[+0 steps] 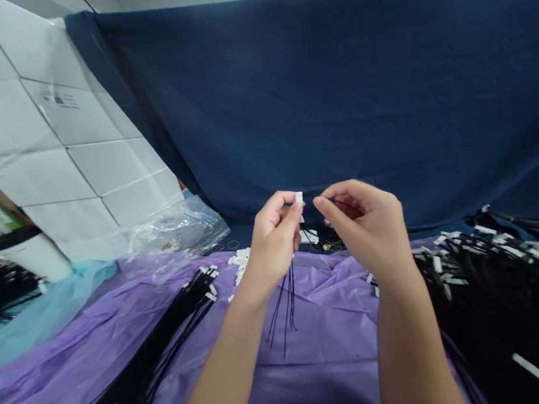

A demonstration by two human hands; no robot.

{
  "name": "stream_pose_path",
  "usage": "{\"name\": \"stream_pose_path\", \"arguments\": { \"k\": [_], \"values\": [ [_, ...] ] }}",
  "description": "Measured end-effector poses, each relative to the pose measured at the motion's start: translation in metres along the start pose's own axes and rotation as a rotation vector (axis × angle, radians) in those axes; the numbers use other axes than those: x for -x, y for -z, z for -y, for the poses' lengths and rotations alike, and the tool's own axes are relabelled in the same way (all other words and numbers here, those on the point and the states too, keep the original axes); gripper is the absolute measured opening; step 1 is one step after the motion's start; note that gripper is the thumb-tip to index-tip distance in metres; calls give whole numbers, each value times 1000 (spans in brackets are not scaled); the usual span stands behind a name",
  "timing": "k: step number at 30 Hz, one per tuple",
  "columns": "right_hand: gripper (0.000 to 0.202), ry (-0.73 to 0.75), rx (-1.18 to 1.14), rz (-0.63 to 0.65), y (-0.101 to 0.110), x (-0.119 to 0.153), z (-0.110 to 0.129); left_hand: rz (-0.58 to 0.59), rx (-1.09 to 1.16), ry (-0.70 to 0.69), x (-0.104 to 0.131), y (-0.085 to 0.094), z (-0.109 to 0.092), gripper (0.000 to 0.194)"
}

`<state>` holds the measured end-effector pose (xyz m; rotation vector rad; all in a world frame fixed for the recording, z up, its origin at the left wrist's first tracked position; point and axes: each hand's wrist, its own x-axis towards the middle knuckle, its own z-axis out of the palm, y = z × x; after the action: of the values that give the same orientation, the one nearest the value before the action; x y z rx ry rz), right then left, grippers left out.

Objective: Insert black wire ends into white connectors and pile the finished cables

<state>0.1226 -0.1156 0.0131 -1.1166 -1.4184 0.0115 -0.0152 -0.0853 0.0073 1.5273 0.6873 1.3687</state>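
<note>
Between thumb and forefinger, my left hand (274,237) pinches a small white tag (299,197). Several thin black cords (288,298) hang down below that hand. My right hand (367,219), just to the right, has its thumb and forefinger closed on a black cord that runs across to the white tag. Both hands are raised over the purple sheet (319,366). A long bundle of black cords with white ends (167,332) lies on the sheet at the left. To the right spreads a large heap of black cords (508,304), with white tags along its far edge.
White boxes under clear plastic (117,162) are stacked at the left. A dark blue cloth (334,89) hangs behind. A white cup with a black lid (33,254) stands at far left, near a crumpled plastic bag (179,229). White pieces (240,261) lie behind my left hand.
</note>
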Motion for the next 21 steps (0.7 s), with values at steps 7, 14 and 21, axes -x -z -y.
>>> {"name": "stream_pose_path", "arguments": {
  "k": [7, 14, 21],
  "values": [
    [16, -19, -54, 345, 20, 8, 16, -317, 172, -91, -7, 8, -1, 11],
    [23, -83, -159, 756, -25, 6, -10, -319, 333, -64, -3, 2, -6, 14],
    [37, 14, -94, 748, -26, 2, -13, -354, 85, -271, -12, 25, -2, 14]
  ]
}}
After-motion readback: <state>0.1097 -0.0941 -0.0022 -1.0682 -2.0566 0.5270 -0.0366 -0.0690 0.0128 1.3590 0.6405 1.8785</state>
